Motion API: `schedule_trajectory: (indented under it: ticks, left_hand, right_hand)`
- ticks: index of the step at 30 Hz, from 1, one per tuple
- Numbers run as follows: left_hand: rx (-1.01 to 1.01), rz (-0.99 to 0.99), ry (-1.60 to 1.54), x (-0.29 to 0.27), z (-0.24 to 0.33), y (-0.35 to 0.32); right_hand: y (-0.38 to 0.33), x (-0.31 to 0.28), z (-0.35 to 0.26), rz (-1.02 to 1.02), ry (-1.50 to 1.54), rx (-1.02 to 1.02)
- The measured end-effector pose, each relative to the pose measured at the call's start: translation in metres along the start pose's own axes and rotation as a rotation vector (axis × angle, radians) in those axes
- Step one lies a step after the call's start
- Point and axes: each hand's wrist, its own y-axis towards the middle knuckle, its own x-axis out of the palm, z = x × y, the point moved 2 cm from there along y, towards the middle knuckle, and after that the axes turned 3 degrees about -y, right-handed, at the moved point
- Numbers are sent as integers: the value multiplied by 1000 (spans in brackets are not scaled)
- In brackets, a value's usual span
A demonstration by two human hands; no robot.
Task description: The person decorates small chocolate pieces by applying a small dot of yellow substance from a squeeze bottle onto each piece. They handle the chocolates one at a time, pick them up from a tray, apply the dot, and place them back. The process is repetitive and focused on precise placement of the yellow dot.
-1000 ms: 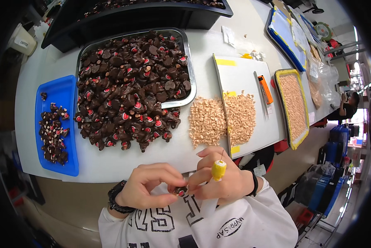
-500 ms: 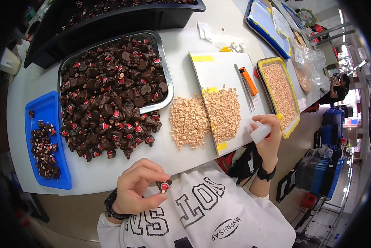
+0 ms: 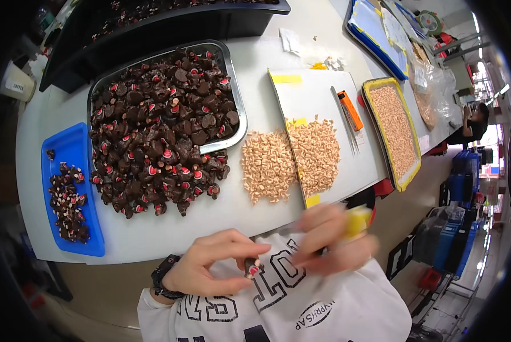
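My left hand pinches a small dark brown figurine piece, with a red-and-white spot and a pale tip, between thumb and fingers. Close to its right is my right hand, smeared by motion, its fingers curled. A small white-and-yellow bottle shows blurred at the top of that hand. Many similar dark brown pieces with red spots are heaped in a metal tray and spill over its near edge. Small beige parts lie in a pile at centre, across the edge of a white board.
A blue tray at left holds brown and beige pieces. Behind stands a black bin. Tweezers and an orange box lie on the board. A yellow-edged tray of beige parts sits at right. Another person is far right.
My right hand has swung left and down, toward my left hand, carrying the bottle. My left hand has shifted slightly right, still pinching the brown piece.
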Motion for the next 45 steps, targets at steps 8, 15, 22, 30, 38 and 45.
schedule_trajectory:
  ticks: [8,15,22,30,38,45]
  left_hand:
    - [-33,61,32,-3,-5,-2]
    - [-26,65,78,-5,-4,-2]
    - [-28,64,-25,-7,-5,-4]
    - [-90,6,27,-4,-3,-6]
    - [90,102,234,-2,0,-3]
    - [308,501,463,11,-6,-10]
  right_hand:
    - [8,40,16,47,-140,157]
    - [8,48,20,128,-134,118]
    - [6,49,26,134,-231,29]
    - [3,45,23,109,-203,181]
    - [5,39,15,57,-239,124]
    - [1,45,14,145,-47,100]
